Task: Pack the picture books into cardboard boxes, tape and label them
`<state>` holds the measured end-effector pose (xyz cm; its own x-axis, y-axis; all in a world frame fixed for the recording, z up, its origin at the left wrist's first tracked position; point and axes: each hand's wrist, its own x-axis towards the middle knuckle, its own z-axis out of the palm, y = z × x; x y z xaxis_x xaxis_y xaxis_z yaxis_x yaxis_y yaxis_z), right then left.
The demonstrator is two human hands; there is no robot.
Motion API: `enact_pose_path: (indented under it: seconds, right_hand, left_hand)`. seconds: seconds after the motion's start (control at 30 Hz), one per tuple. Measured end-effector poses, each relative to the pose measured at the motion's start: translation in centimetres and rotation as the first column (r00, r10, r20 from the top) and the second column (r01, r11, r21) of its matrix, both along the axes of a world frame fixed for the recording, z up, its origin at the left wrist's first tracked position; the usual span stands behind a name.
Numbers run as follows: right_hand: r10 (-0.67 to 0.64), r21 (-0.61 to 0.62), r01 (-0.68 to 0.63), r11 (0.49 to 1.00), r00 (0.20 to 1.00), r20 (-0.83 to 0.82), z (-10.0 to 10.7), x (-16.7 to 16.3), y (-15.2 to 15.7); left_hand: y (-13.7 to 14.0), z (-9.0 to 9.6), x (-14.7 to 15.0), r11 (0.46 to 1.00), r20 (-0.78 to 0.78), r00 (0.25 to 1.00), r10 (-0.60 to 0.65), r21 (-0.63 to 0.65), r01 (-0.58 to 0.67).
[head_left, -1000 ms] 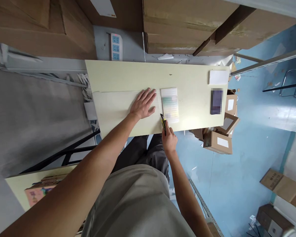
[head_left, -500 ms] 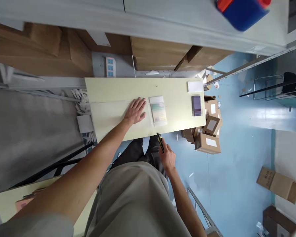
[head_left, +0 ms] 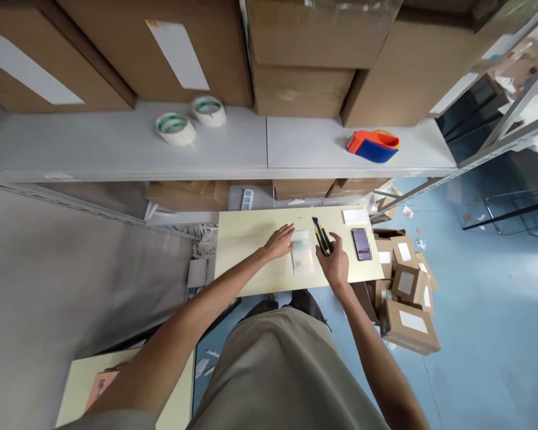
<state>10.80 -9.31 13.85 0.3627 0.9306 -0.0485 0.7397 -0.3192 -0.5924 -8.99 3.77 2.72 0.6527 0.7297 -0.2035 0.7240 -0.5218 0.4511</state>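
Note:
On a pale yellow table (head_left: 255,278), my left hand (head_left: 278,242) has its fingers stretched out, its fingertips at the left edge of a flat, clear-wrapped packet (head_left: 303,257). The packet is whitish with a green band; its contents are hard to make out. My right hand (head_left: 335,263) is just right of the packet, loosely around the rear end of a black and yellow utility knife (head_left: 323,237). The knife points away from me, over the table. A phone (head_left: 361,243) lies to the right of this hand, with a white flat piece (head_left: 355,217) behind it.
A grey shelf (head_left: 233,149) spans above the table's far side, bearing tape rolls (head_left: 176,128), a red and blue object (head_left: 374,146) and large cartons (head_left: 305,89). Small cardboard boxes (head_left: 410,325) are piled at the table's right. A power strip (head_left: 247,199) sits behind the table.
My right hand has moved with the utility knife from below the table's front edge to over the table. My left hand has come to the packet. The view has tilted up, showing more shelf.

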Motion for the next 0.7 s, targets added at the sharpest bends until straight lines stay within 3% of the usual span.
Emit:
enact_pose_path:
  seconds: [0.13, 0.2, 0.3, 0.4, 0.5, 0.57, 0.63, 0.7]
  right_hand:
    - [0.091, 0.25, -0.095, 0.963, 0.996, 0.027, 4.0, 1.9, 10.2]
    - [0.165, 0.316, -0.186, 0.93, 0.982, 0.092, 6.0, 2.4, 15.1]
    - [0.226, 0.288, -0.28, 0.916, 0.952, 0.208, 8.2, 2.9, 21.7]
    - [0.306, 0.222, -0.369, 0.902, 0.912, 0.274, 8.8, 3.2, 27.0]
    - [0.394, 0.159, -0.46, 0.874, 0.86, 0.324, 8.3, 3.7, 30.9]
    - [0.428, 0.144, -0.503, 0.852, 0.829, 0.361, 7.8, 4.2, 32.6]
    - [0.432, 0.19, -0.53, 0.827, 0.814, 0.389, 7.3, 4.4, 33.1]
    - [0.423, 0.291, -0.546, 0.786, 0.817, 0.392, 6.6, 4.6, 32.0]
  left_hand:
    - [2.7, 7.2, 1.3, 0.993, 0.206, 0.978, 0.032, 0.106, -0.055]
    - [4.3, 10.7, 2.0, 0.978, 0.272, 0.961, 0.06, 0.174, -0.111]
    - [6.4, 15.0, 2.8, 0.945, 0.341, 0.936, 0.087, 0.269, -0.186]
    - [8.0, 17.9, 3.4, 0.914, 0.369, 0.923, 0.106, 0.329, -0.236]
    - [8.7, 19.0, 3.6, 0.892, 0.372, 0.917, 0.144, 0.353, -0.283]
    - [8.6, 18.5, 3.6, 0.881, 0.368, 0.912, 0.179, 0.353, -0.315]
    - [7.8, 16.8, 3.5, 0.878, 0.357, 0.906, 0.229, 0.327, -0.35]
    - [6.3, 13.9, 3.3, 0.88, 0.331, 0.893, 0.304, 0.262, -0.396]
